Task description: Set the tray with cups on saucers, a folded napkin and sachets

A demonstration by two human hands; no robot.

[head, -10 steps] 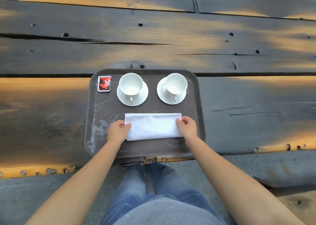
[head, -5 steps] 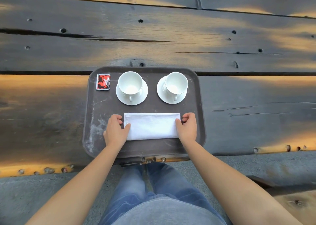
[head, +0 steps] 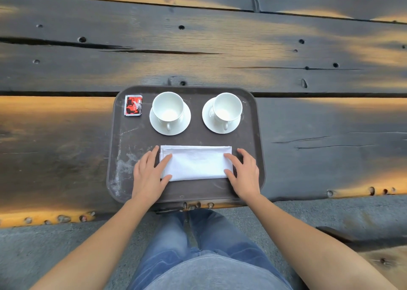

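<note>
A dark brown tray (head: pixel 253 140) lies on a wooden table. Two white cups stand on white saucers at its far side, the left cup (head: pixel 168 108) and the right cup (head: pixel 226 108), both handles toward me. A red sachet (head: pixel 133 105) lies flat in the tray's far left corner. A folded white napkin (head: pixel 196 163) lies flat in the near half. My left hand (head: pixel 149 175) rests flat at the napkin's left end, fingers spread, holding nothing. My right hand (head: pixel 243 173) rests flat at its right end, fingers spread, fingertips on the cloth.
The tray sits at the near edge of a dark, weathered plank table (head: pixel 198 47) with cracks and holes. My jeans-covered legs (head: pixel 198 245) are below the edge, over a grey floor (head: pixel 44 256). White scuff marks (head: pixel 123 168) show on the tray's left side.
Both hands have let go of the napkin's ends and opened flat, fingers spreading onto the tray. The napkin now lies flat. Cups and sachet have not moved.
</note>
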